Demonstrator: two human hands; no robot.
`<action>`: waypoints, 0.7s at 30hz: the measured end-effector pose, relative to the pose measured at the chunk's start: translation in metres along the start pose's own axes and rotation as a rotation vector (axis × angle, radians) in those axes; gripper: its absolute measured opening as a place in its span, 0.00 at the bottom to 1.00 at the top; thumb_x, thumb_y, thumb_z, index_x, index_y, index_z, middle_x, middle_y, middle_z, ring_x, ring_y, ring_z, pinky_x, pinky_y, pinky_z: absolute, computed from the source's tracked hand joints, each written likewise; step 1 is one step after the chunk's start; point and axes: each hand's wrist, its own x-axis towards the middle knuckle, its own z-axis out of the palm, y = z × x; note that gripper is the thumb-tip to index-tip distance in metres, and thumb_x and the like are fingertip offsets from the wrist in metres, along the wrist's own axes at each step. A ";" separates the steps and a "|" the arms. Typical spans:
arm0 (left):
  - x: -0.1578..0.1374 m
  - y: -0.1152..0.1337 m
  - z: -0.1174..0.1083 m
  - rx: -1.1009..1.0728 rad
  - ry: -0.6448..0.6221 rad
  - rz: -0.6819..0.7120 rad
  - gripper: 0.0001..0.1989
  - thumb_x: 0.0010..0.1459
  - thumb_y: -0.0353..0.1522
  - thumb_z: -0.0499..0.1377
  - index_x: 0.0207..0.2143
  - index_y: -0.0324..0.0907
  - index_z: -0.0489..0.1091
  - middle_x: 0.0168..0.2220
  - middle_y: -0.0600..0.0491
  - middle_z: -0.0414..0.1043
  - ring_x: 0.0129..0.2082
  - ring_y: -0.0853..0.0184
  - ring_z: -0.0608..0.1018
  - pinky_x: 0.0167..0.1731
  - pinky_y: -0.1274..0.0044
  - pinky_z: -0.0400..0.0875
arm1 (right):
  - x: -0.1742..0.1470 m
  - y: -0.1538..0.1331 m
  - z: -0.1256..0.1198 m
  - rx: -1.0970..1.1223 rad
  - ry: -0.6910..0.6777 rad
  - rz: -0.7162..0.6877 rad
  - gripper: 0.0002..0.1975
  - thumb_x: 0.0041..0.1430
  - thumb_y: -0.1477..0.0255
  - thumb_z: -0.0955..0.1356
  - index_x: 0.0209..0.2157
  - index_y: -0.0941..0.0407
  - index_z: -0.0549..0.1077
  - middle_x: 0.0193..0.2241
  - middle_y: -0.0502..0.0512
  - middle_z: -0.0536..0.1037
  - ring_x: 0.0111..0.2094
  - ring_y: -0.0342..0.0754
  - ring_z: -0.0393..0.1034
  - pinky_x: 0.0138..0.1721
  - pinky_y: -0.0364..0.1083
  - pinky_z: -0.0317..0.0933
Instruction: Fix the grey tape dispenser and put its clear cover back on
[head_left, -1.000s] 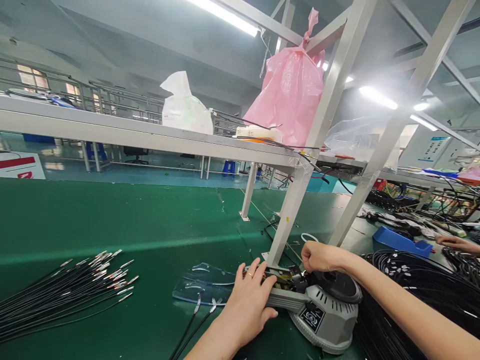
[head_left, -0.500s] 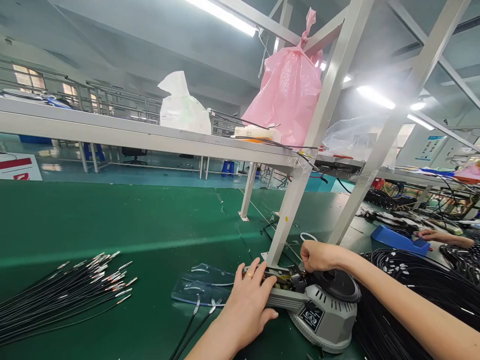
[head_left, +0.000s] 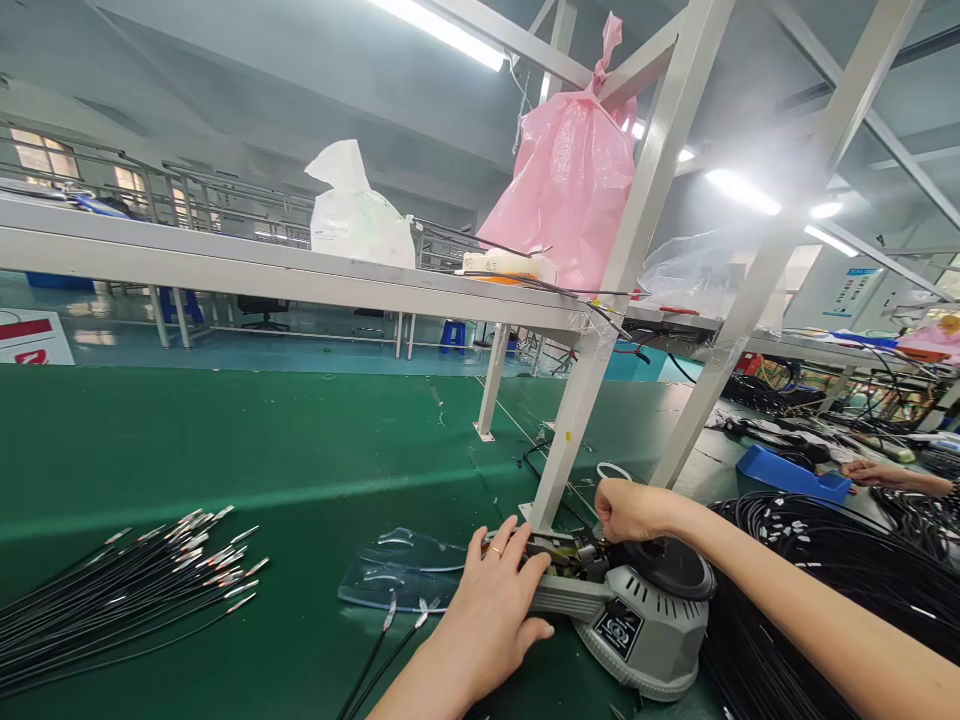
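A grey machine (head_left: 652, 630) with a round vented base and a black disc on top, resembling a carousel tape dispenser, stands on the green table. My left hand (head_left: 499, 600) rests on its long side arm, fingers spread, with a ring on one finger. Curled beside the machine's exposed mechanism, my right hand (head_left: 626, 510) has its fingers closed. Whatever they hold, if anything, is hidden. Left of the machine lies a clear bluish plastic sheet (head_left: 375, 580). Two black cables (head_left: 381, 648) with pale tags end at its edge, near my left wrist.
A bundle of black cables (head_left: 127, 600) with tagged ends lies at left. Coiled black cables (head_left: 795, 590) fill the right, near a blue tray (head_left: 795, 475) and a co-worker's hand (head_left: 870, 473). A white post (head_left: 577, 430) rises behind the machine, under a shelf (head_left: 300, 275).
The view has shifted slightly. Both my hands keep the same places on and beside the machine. The co-worker's hand has drawn a little away from the blue tray.
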 end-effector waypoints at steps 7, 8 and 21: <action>-0.002 -0.001 -0.002 -0.006 0.002 -0.008 0.28 0.52 0.46 0.62 0.54 0.52 0.62 0.64 0.48 0.55 0.66 0.51 0.53 0.62 0.51 0.50 | 0.004 0.006 0.000 0.031 -0.013 -0.026 0.15 0.51 0.80 0.68 0.16 0.56 0.62 0.15 0.39 0.58 0.18 0.38 0.52 0.20 0.40 0.50; -0.003 -0.001 -0.002 -0.006 0.002 -0.009 0.28 0.52 0.46 0.62 0.54 0.52 0.62 0.64 0.48 0.55 0.66 0.51 0.53 0.62 0.51 0.50 | 0.004 0.007 0.000 0.031 -0.015 -0.027 0.15 0.51 0.80 0.68 0.16 0.56 0.62 0.15 0.39 0.58 0.18 0.38 0.52 0.20 0.40 0.50; -0.006 0.000 -0.006 -0.004 -0.005 -0.010 0.27 0.52 0.44 0.63 0.54 0.52 0.62 0.64 0.49 0.55 0.66 0.52 0.53 0.62 0.51 0.50 | 0.003 -0.002 0.007 -0.049 0.067 0.039 0.15 0.51 0.79 0.69 0.17 0.56 0.62 0.19 0.42 0.65 0.24 0.41 0.62 0.26 0.43 0.58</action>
